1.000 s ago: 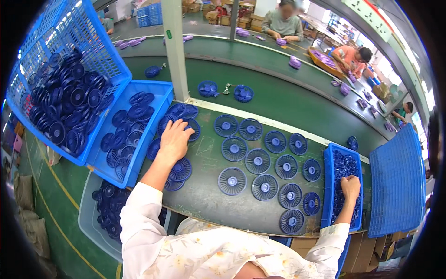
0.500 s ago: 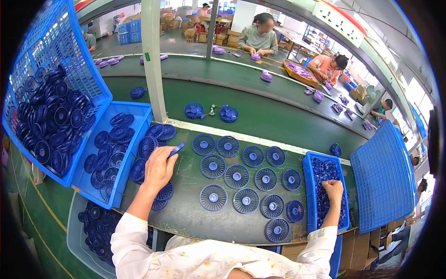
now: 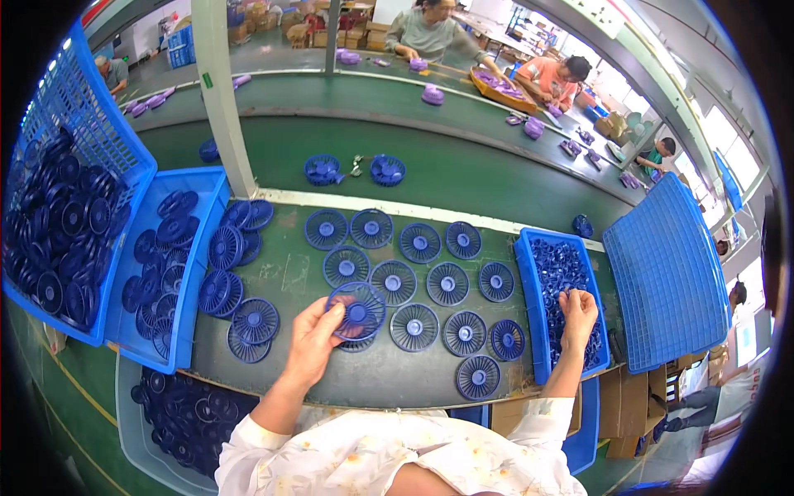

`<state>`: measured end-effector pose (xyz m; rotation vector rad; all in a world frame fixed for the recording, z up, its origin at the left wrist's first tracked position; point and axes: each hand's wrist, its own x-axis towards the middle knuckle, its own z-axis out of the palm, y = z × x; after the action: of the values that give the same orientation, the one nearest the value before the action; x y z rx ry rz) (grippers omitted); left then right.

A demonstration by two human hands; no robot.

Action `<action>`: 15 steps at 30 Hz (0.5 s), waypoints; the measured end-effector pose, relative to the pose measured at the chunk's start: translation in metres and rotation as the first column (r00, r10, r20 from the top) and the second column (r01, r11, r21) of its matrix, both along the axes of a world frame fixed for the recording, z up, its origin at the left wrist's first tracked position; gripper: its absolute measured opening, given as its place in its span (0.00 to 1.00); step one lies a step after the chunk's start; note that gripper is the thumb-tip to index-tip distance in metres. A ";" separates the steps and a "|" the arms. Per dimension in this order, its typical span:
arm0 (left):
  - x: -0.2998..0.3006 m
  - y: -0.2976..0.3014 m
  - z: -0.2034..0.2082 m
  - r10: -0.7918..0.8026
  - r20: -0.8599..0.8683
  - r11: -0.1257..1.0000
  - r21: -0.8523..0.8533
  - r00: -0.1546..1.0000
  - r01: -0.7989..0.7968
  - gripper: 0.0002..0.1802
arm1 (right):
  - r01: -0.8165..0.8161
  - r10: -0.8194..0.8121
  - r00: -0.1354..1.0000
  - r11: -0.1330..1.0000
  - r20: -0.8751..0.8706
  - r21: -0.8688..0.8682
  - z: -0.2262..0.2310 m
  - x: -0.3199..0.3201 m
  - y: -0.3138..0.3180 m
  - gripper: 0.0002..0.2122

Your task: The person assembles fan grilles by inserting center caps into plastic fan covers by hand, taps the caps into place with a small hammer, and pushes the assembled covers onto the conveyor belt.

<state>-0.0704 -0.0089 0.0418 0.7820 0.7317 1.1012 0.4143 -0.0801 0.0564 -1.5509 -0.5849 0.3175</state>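
Note:
My left hand grips a round blue fan grille by its edge, tilted above the green worktop. The held grille partly covers another grille lying below it. My right hand is over the blue bin of small parts, fingers pinched together; what they hold, if anything, is too small to make out. Small translucent blue pieces fill that bin. Between my hands, several slotted grilles with solid round hubs lie flat in loose rows.
Overlapping grilles lie left of my left hand. A blue tray, a tilted basket and a grey tub hold more. A blue crate leans at right. Beyond the metal post runs a green conveyor; co-workers sit past it.
My left hand has brought the grille rightward from beside the stacks to the rows, turning its face into view. My right hand stays at the parts bin. The whole view has shifted.

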 end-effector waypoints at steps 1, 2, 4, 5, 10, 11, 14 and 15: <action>0.007 -0.001 -0.002 -0.016 0.037 0.999 -0.040 0.999 0.017 0.13 | -0.080 0.083 0.994 0.996 -0.070 0.045 -0.006 -0.008 0.003 0.05; 0.012 -0.003 -0.007 -0.025 0.063 0.998 -0.056 0.998 0.028 0.13 | -0.150 0.163 0.977 0.984 -0.137 0.100 -0.012 -0.019 0.001 0.04; 0.019 -0.006 -0.016 -0.047 0.106 0.995 -0.083 0.993 0.056 0.13 | -0.244 0.260 0.946 0.964 -0.196 0.105 -0.003 -0.079 0.002 0.04; 0.021 -0.009 -0.017 -0.040 0.099 0.994 -0.093 0.994 0.049 0.13 | -0.327 0.335 0.924 0.942 -0.185 0.072 0.001 -0.112 0.002 0.04; 0.025 -0.017 -0.017 -0.052 0.077 0.990 -0.127 0.996 0.061 0.13 | -0.682 0.676 0.664 0.723 -0.321 0.112 -0.001 -0.215 0.002 0.08; 0.025 -0.018 -0.017 -0.053 0.079 0.989 -0.132 0.996 0.063 0.13 | -0.716 0.702 0.636 0.692 -0.321 0.095 -0.004 -0.228 0.004 0.06; 0.025 -0.021 -0.018 -0.044 0.067 0.986 -0.155 0.997 0.054 0.13 | -0.765 0.746 0.589 0.639 -0.312 0.085 -0.003 -0.255 0.008 0.09; 0.024 -0.021 -0.020 -0.040 0.067 0.986 -0.160 0.997 0.050 0.13 | -0.814 0.794 0.523 0.573 -0.309 0.095 -0.006 -0.257 0.011 0.11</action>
<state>-0.0466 -0.0302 0.0220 0.6200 0.7368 1.0080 0.1568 -0.0696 0.0508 -1.1364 -1.0265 1.3038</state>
